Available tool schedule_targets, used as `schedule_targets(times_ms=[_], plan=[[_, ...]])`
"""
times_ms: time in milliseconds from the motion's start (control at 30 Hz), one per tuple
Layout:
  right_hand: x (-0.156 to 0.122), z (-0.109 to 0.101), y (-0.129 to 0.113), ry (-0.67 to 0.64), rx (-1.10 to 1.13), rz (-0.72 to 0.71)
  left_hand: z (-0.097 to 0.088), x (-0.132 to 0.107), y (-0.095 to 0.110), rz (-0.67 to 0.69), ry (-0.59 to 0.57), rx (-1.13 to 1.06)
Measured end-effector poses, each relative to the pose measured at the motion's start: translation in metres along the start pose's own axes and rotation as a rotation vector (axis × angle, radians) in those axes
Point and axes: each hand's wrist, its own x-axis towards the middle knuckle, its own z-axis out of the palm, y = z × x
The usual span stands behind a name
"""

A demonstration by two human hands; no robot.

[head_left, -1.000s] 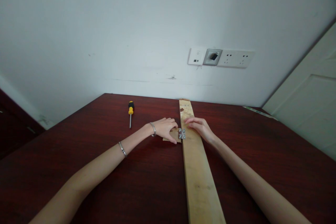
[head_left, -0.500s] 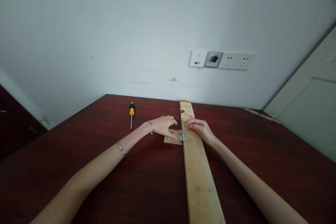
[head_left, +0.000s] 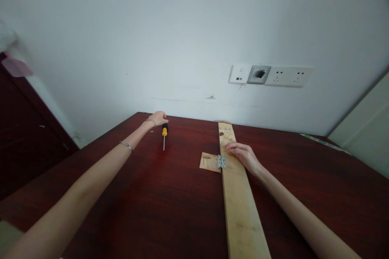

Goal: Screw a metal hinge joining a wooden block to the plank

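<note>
At the far left of the table, my left hand [head_left: 159, 117] has its fingers closed around the black end of a screwdriver [head_left: 164, 132]. The yellow part of the handle and the metal shaft show below the fingers, the tip pointing toward me. My right hand [head_left: 244, 156] rests with outstretched fingers on a long wooden board [head_left: 238, 206], just beyond a metal hinge [head_left: 221, 161]. That hinge spans the joint between the board and a small piece of wood [head_left: 209, 162] at its left edge.
The dark red table [head_left: 170, 206] meets a white wall [head_left: 182, 40] at the back. Wall sockets [head_left: 288, 77] sit above it on the right. A thin pale strip [head_left: 326, 143] lies near the table's far right edge.
My left hand has moved left and away, from beside the hinge to the screwdriver, and closed on its handle. My right hand stays on the board. The whole view has shifted slightly.
</note>
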Motion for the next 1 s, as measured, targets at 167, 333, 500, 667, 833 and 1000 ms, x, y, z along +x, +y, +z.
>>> schedule_targets(times_ms=[167, 333, 500, 667, 833, 1000], plan=[[0.0, -0.001, 0.001, -0.001, -0.003, 0.011, 0.013, 0.003, -0.018, -0.128, -0.079, 0.006], [0.002, -0.004, 0.005, -0.005, -0.018, 0.014, 0.021, -0.001, -0.015, -0.167, -0.114, 0.005], [0.002, -0.004, 0.007, -0.002, -0.031, 0.009, 0.024, -0.007, -0.002, -0.186, -0.106, 0.026], [0.0, -0.002, 0.002, -0.012, -0.033, 0.001, 0.027, -0.008, 0.005, -0.213, -0.113, 0.034], [0.0, -0.002, 0.001, -0.021, -0.049, -0.005, 0.033, -0.006, 0.002, -0.255, -0.112, 0.021], [0.001, -0.002, 0.003, -0.016, -0.061, -0.005, 0.04, -0.001, 0.001, -0.262, -0.135, 0.006]])
